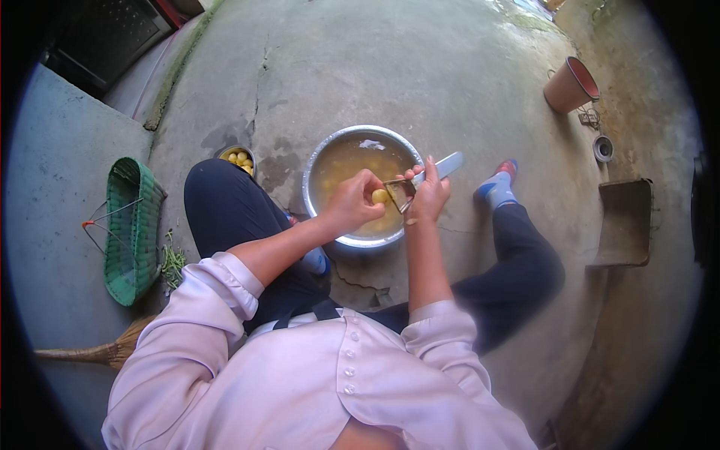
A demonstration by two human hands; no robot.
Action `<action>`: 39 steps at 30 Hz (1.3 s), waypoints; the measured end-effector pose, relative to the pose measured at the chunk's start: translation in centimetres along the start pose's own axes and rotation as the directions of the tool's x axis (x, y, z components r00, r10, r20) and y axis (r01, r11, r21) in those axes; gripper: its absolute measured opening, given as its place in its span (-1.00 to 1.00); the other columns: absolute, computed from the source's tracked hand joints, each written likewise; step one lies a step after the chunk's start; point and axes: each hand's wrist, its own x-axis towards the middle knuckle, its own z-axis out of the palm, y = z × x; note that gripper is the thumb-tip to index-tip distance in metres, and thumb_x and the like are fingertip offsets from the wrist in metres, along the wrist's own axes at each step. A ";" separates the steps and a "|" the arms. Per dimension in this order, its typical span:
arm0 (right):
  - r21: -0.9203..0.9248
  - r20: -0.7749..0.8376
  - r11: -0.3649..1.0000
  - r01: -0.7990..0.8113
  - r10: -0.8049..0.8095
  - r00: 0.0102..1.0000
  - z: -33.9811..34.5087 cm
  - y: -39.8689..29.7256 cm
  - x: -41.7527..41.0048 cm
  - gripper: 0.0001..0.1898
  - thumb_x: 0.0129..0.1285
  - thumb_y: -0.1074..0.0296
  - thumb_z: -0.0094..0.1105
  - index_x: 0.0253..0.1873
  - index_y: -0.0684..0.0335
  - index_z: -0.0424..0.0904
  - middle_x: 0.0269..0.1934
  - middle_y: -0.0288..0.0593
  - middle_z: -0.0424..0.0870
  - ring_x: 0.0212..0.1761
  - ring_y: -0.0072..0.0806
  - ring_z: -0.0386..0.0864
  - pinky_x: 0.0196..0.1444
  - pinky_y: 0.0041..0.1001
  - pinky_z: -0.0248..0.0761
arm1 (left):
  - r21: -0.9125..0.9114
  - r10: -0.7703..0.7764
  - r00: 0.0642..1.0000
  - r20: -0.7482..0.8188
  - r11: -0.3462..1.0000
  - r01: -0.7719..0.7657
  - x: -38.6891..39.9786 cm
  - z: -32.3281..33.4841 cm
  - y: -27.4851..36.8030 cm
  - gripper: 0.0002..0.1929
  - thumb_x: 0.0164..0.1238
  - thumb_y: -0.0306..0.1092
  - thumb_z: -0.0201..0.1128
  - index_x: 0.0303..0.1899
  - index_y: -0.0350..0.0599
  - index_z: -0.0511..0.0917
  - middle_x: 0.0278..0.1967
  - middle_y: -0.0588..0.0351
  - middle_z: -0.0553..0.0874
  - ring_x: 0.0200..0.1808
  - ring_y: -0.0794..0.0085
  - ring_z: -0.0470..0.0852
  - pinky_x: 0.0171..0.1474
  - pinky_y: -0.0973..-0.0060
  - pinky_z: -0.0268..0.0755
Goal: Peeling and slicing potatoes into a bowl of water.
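Observation:
Between the fingertips of my left hand (pixel 355 203) is a small, round yellow potato (pixel 381 196). My right hand (pixel 428 191) is closed around a Y-shaped peeler (pixel 444 167), whose pale handle points up and to the right and whose metal frame is beside the potato. Both hands are over the right part of a wide metal basin (pixel 313 147) of cloudy water. Blurred yellow pieces lie in the water. A small bowl (pixel 254 163) with several yellow potatoes stands beyond my left knee, partly hidden by it. A pale scrap sticks to my right wrist.
At left are a green woven basket (pixel 121 247) with a wire handle, green plant stems (pixel 172 262) and a straw broom (pixel 126 344). A pinkish bucket (pixel 567 90), a round grey object (pixel 603 149) and a dustpan-like scoop (pixel 625 225) are at right. My legs flank the basin on the cracked concrete floor.

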 end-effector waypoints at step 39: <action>0.164 -0.098 0.980 -0.113 0.130 0.987 -0.8 1.9 1.0 -0.84 0.44 0.36 0.06 -0.14 0.32 0.34 -0.46 -0.20 0.47 -0.50 -0.46 0.52 -0.40 -0.21 0.68 | 0.180 0.106 0.984 -0.143 0.980 -0.079 -0.6 0.8 1.6 -0.73 0.20 -0.55 0.34 -0.14 -0.28 0.42 -0.35 0.18 0.58 -0.35 0.68 0.56 -0.30 0.64 0.48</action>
